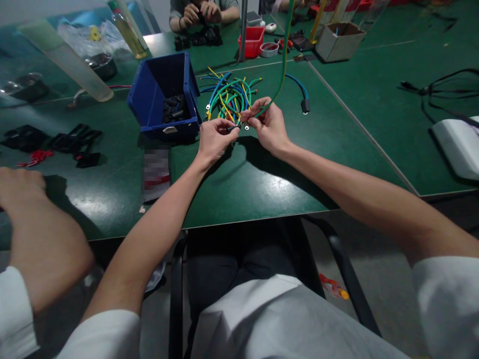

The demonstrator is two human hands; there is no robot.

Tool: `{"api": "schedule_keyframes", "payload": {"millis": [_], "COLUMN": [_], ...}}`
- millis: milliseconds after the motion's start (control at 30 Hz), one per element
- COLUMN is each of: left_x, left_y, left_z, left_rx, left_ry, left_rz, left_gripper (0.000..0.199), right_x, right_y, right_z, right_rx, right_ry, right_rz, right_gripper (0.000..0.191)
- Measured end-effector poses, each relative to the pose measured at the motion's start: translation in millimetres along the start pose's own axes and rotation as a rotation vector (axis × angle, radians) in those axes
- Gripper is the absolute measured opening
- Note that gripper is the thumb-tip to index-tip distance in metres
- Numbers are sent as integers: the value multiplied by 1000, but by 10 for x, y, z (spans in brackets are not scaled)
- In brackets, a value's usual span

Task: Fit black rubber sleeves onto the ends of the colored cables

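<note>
black sleeve [232,128] in fingertip grip of left hand [214,139], green wire [285,57] in right hand [272,125]

This green table [374,99] is holding loads: a blue bin [153,132] is sitting right beside a messy pile of coloured wires [228,94], some black parts [73,139] are lying off left, and a red tub [254,49] plus a cardboard box [333,51] are hanging out further back.

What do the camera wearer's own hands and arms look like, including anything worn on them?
The left hand and right hand are ungloved, with no watch or bracelet visible. The forearms are bare below plain, loose, whitish short sleeves.
</note>
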State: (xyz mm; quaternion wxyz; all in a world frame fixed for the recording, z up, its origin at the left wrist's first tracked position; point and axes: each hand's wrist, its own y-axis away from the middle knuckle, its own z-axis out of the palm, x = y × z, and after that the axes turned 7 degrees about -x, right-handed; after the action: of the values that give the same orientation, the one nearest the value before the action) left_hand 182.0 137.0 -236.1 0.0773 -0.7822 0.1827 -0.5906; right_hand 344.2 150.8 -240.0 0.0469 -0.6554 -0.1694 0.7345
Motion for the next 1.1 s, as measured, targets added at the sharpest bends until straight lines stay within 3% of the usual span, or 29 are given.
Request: {"api": "schedule_keyframes", "payload": {"millis": [300, 633, 1100], "left_x": [36, 105, 27], "left_y": [12, 41, 1], "left_z": [22, 49, 31], "left_rx": [-16, -49, 39], "left_ry": [12, 31, 15], "left_rz": [0, 29, 70], "left_gripper": [13, 12, 14], "right_x": [-60, -22, -27], "right_y": [16, 28, 18], "right_z": [21, 69, 51], "right_rx": [48, 14, 8], "right_ry": [-130, -211, -239], "right_rz": [56, 151, 201], "right_gripper": [39, 37, 31]}}
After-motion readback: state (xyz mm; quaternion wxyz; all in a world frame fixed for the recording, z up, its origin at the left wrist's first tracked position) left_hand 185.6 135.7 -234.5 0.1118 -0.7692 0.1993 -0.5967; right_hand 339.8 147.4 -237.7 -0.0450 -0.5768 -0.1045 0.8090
